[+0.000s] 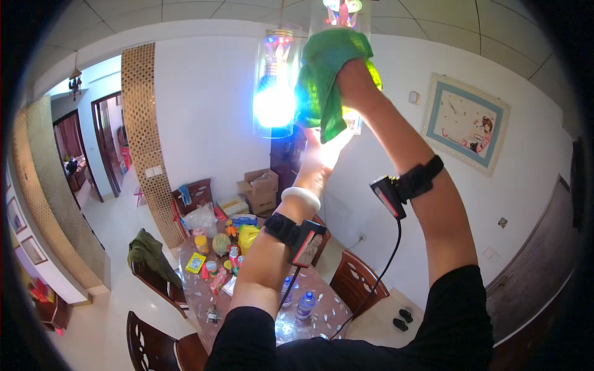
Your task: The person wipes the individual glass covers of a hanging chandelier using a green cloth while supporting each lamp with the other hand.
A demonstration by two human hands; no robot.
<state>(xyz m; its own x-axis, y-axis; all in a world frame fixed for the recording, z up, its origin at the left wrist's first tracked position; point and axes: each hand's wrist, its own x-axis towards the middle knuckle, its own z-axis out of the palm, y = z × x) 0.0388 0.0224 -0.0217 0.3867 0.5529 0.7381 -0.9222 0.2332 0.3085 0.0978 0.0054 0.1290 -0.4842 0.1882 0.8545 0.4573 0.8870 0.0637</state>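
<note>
Overhead, a clear glass lampshade (341,13) with coloured lights inside hangs from the ceiling. A green cloth (327,62) is draped round its side, with my right hand (357,81) pressed into the folds; the cloth hides most of those fingers. Below it, my left hand (326,147) reaches up to the shade's lower end and grips it, its fingers partly lost in the glare and behind the cloth. Just left of the cloth hangs a second glass pendant lamp (274,77), brightly lit at its bottom, apart from both hands.
Beneath my arms stands a dining table (250,321) crowded with bottles (305,304), packages and a melon (221,244). Wooden chairs (359,281) surround it. A cardboard box (260,190) sits beyond. On the right wall hangs a framed clock (467,122). Cables trail from both forearm straps (421,179).
</note>
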